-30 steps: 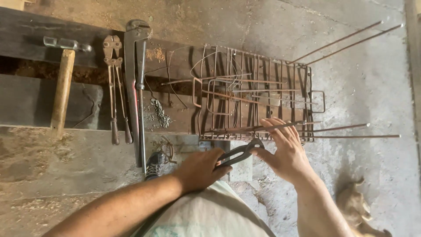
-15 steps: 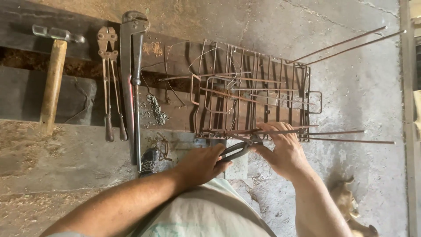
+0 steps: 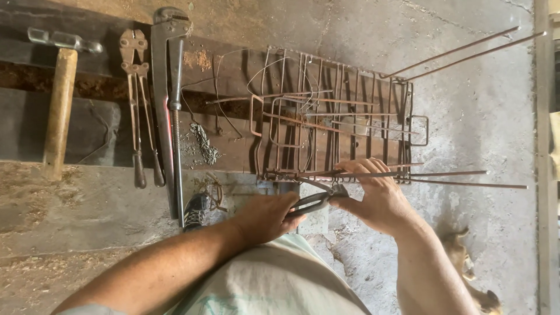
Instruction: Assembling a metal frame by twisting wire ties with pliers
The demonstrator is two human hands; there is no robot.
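A cage of rusty steel rods and bent stirrups (image 3: 335,116) lies on a dark wooden bench (image 3: 233,64). My left hand (image 3: 265,217) is closed around the handles of dark pincers (image 3: 318,200), whose jaws meet the near rod of the cage. My right hand (image 3: 376,195) grips that near rod and the stirrups beside the jaws. Long rods (image 3: 466,178) stick out of the cage to the right.
On the bench's left part lie a wooden-handled hammer (image 3: 58,99), bolt cutters (image 3: 137,111), a large pipe wrench (image 3: 169,105) and a small pile of wire bits (image 3: 204,146). A shoe (image 3: 197,209) shows below the bench. A tan animal (image 3: 469,274) lies on the concrete floor at lower right.
The view has drifted slightly. My right hand has closed down onto the near rod, and the pincers stay at the same joint.
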